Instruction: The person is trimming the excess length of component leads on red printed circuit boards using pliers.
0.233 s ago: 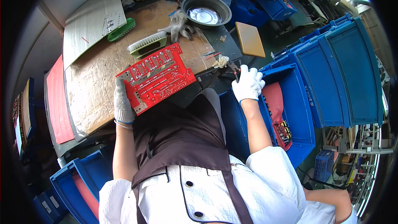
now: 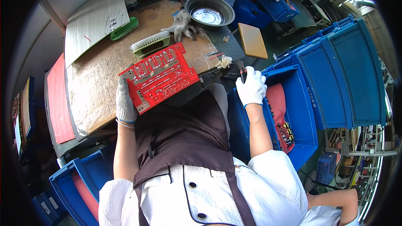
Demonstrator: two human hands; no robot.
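My left hand [image 2: 126,102] wears a greyish knit glove and is closed on the left edge of a red circuit board [image 2: 167,77]. The board is tilted, with solder joints and a row of metal-edged cutouts facing up, above the table's near edge. My right hand [image 2: 252,87], in a white glove, is closed round a small pair of pliers [image 2: 243,72] with dark and red handles. The plier tips point away from me, near a crumpled pale wad [image 2: 225,62]. Beyond the board lies a white-bristled brush [image 2: 150,43] with a green body.
A green brush [image 2: 124,29], a loose glove [image 2: 181,26] and a metal basin [image 2: 209,11] are on the cardboard-topped table [image 2: 94,100]. A yellowish board [image 2: 253,40] lies right of them. Blue crates [image 2: 299,109] stand at my right, one holding circuit boards. Another person's arm [image 2: 335,201] shows lower right.
My right hand has turned slightly, and the pliers now stand more upright in it. My left hand and the red board have barely shifted.
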